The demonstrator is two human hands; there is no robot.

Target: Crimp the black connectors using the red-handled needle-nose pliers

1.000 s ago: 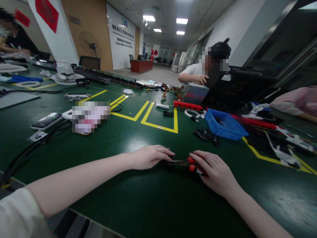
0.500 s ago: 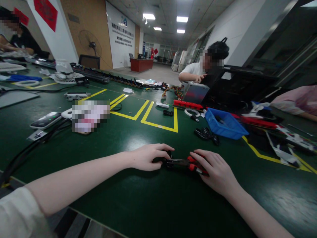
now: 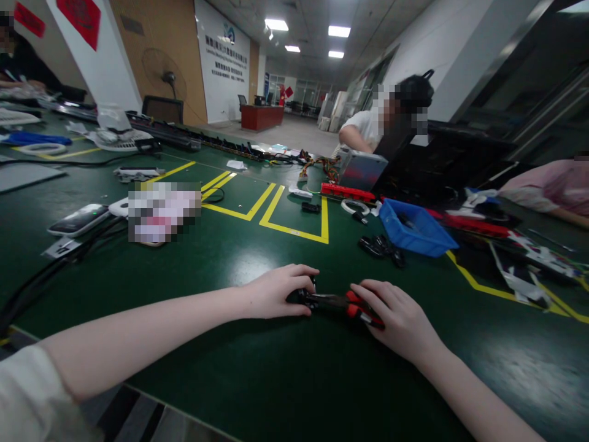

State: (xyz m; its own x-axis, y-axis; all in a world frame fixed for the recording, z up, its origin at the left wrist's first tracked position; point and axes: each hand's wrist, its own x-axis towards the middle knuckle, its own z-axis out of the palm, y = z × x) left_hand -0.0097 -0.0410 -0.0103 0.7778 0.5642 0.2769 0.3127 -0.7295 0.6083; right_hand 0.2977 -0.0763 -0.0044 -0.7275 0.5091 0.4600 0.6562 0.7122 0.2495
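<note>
My right hand is closed round the red handles of a pair of pliers that lies low over the green table mat. The pliers' dark jaws point left and meet a small black part. My left hand is curled over that black part, fingers pinching it against the mat. Both forearms rest on the table, close together.
A blue plastic bin stands beyond my right hand with several small black parts beside it. A phone and black cables lie at the left. Yellow tape lines mark the mat. A person works across the table; a pink sleeve is at right.
My left hand has curled tighter over the small black part, and the pliers' jaws have slid left to meet it. The view has shifted slightly.
</note>
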